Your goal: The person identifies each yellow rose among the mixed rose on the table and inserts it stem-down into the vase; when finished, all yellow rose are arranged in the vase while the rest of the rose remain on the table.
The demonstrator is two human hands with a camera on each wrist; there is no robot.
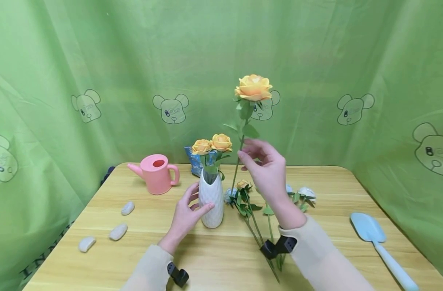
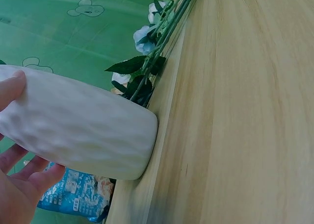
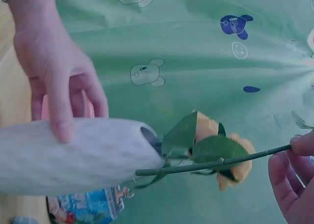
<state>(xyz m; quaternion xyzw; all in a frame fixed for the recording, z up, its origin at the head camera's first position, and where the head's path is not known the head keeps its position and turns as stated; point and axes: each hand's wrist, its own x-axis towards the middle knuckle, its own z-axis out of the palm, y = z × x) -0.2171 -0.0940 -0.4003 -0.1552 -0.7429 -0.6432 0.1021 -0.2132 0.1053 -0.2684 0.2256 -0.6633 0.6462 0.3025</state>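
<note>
My left hand holds a white textured vase upright on the table, thumb on one side and fingers on the other. Two yellow-orange roses stand in the vase. Higher up and to the right, my right hand pinches the green stem of another yellow-orange rose, its bloom upward. In the right wrist view, the stem's cut end overlaps the vase's mouth. Below the right hand lie several more roses, among them a yellow one and a white one.
A pink watering can stands at the back left, and a blue packet behind the vase. Grey-white stones lie on the left of the wooden table. On the right lies a light blue hand trowel. Green curtain hangs around the table.
</note>
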